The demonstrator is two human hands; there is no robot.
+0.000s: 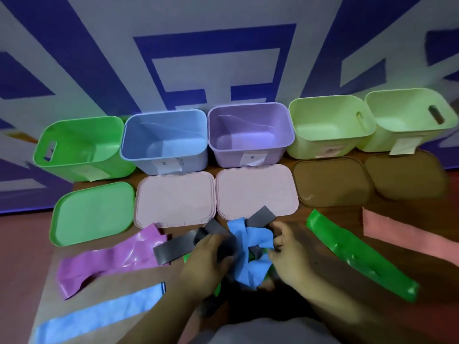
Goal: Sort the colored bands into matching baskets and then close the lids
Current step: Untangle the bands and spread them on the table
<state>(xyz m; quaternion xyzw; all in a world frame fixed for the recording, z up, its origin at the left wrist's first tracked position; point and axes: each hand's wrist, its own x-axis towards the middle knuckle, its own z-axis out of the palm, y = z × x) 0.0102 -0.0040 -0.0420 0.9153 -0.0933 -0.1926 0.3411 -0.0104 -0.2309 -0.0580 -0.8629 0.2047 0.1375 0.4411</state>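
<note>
**Two rows, then a scatter of bands**

Five open baskets stand side by side along the far edge of the brown wooden table. From the left they are the bright green plastic basket, the blue plastic basket, the purple plastic basket, the first pale green plastic basket and the second pale green plastic basket.

A flat lid lies before each, in the same order: the green plastic lid, the first pink plastic lid, the second pink plastic lid, the first brown plastic lid and the second brown plastic lid.

Nearer still, at the middle, sits the tangled heap of blue, grey and green rubber bands. The left hand grips its left side and the right hand its right.

The purple rubber band lies left of the heap. The flat blue rubber band lies before that one, at the near left. The flat green rubber band lies right of the heap, and the pink rubber band lies behind it at the right edge.
</note>
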